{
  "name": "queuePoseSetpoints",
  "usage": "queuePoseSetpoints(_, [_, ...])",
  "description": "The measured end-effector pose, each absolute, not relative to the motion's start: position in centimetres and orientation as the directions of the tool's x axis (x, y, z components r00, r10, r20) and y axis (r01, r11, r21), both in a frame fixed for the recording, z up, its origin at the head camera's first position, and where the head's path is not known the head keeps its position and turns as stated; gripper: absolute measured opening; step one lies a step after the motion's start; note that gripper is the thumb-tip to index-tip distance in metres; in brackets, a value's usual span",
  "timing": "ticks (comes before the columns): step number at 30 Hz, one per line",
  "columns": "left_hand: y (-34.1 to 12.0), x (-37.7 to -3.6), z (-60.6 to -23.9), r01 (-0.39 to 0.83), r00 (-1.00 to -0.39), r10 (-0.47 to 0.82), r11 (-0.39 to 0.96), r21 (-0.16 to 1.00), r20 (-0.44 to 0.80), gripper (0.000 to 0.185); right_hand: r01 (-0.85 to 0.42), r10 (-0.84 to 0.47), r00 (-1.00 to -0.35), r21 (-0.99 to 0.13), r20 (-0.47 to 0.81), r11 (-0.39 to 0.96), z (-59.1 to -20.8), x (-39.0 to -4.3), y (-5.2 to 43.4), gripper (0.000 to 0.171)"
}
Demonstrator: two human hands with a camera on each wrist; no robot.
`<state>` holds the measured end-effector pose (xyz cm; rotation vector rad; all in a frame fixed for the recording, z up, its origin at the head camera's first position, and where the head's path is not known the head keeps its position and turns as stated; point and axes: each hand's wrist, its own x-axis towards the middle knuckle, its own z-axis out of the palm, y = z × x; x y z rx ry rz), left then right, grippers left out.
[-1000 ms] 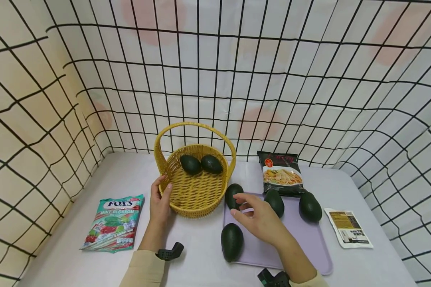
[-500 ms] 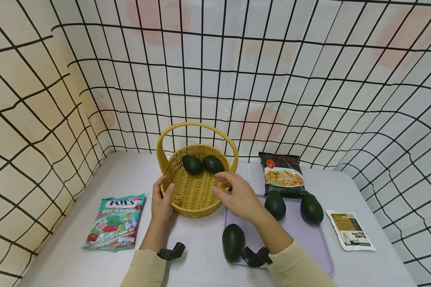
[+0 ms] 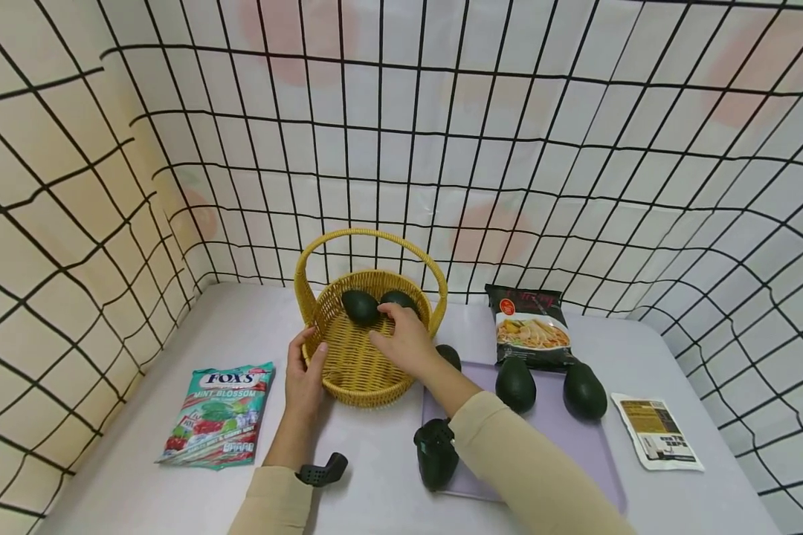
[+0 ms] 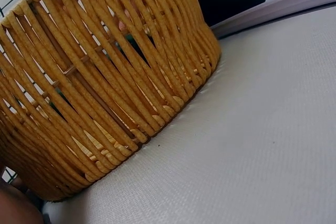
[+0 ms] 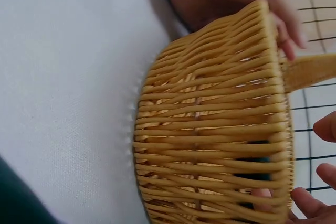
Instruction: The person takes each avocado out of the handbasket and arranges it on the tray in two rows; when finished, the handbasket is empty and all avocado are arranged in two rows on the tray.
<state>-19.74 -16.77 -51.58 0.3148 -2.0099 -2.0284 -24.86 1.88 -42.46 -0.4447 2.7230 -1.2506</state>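
Observation:
A yellow wicker basket [image 3: 368,390] with a tall arched handle stands at the middle of the table, two dark green avocados in it, a left avocado [image 3: 360,307] and a right avocado [image 3: 398,299]. My left hand [image 3: 305,375] grips the basket's left rim, thumb on the inner side. Over the basket's right part reaches my right hand [image 3: 407,343], fingers relaxed and spread, fingertips right at the right avocado, which the hand partly covers. In the right wrist view, its fingertips [image 5: 308,203] show past the basket's rim with nothing between them.
A lilac tray [image 3: 562,468] at right carries several avocados, including one avocado [image 3: 515,385] near its back edge; my right forearm crosses it. Behind it lies a black noodle packet [image 3: 530,331]. A white-brown pouch [image 3: 657,432] lies far right, a FOX'S candy bag [image 3: 217,416] left. Black grid surrounds the table.
My right hand has moved left and forward from above the tray into the basket, toward the right avocado. My left hand stays on the basket's rim.

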Motion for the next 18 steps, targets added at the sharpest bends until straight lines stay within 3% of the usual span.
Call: queuePoseSetpoints(18, [-16.5, -19.5, -51.5, 0.054, -0.936, -0.350, -0.012, 0.998, 0.047, 0.048, -0.167, -0.286, -0.957, -0.716, -0.048, 0.678, -44.7, -27.8, -1.8, 0.080])
